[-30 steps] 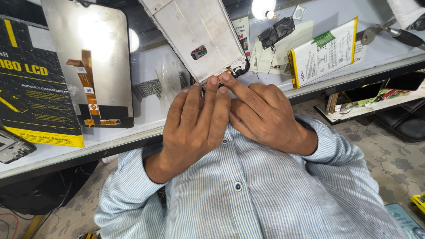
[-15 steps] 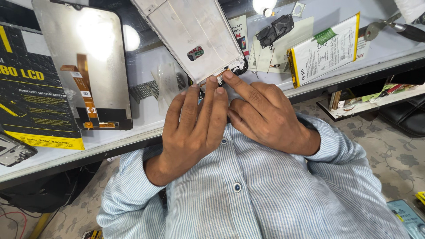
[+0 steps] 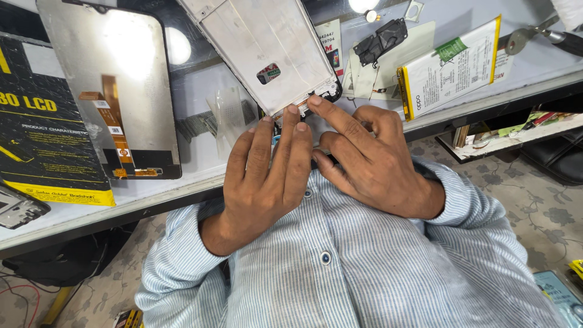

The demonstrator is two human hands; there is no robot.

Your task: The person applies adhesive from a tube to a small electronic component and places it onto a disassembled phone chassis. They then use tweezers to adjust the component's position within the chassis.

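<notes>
A silver phone frame point(image 3: 261, 54) lies tilted across the glass-topped bench, its lower end pointing at me. My left hand point(image 3: 264, 176) has its fingers stretched flat against that lower end, with the thumb hidden underneath. The index fingertip of my right hand point(image 3: 370, 161) presses on the frame's bottom edge next to a small black part, while its other fingers curl below. Both hands hold the frame close to my striped shirt.
A replacement screen with an orange flex cable point(image 3: 115, 91) lies to the left, beside a black and yellow box point(image 3: 36, 140). A white battery with a yellow edge point(image 3: 452, 67), a black small part point(image 3: 379, 39) and a metal tool point(image 3: 534, 33) lie to the right. A cluttered shelf point(image 3: 516, 130) sits under the bench.
My hands stay on the frame's lower end. The right index fingertip has shifted slightly along the bottom edge.
</notes>
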